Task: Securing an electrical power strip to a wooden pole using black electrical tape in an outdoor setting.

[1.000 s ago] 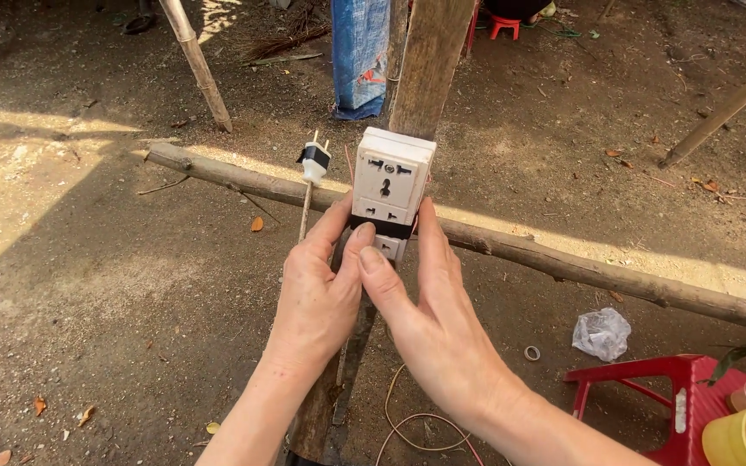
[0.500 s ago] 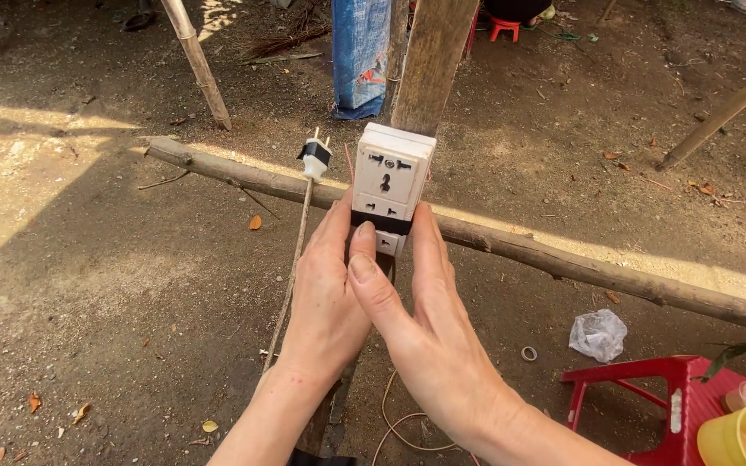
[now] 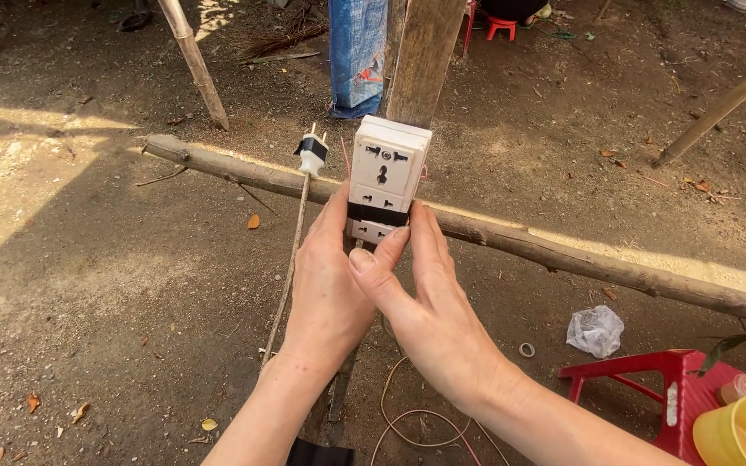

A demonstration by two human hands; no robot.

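Socket block (image 3: 385,179), white with a black tape band (image 3: 377,214) round its lower part, sits against the upright wooden post (image 3: 422,60). Both hands close on its bottom end: the left hand (image 3: 328,280) cups the left side, the right hand (image 3: 425,302) presses thumb and fingers onto the tape. Best to smooth that band flat with the block held square. A white plug (image 3: 311,155) on its cord stands just left, before the lying pole (image 3: 563,255).
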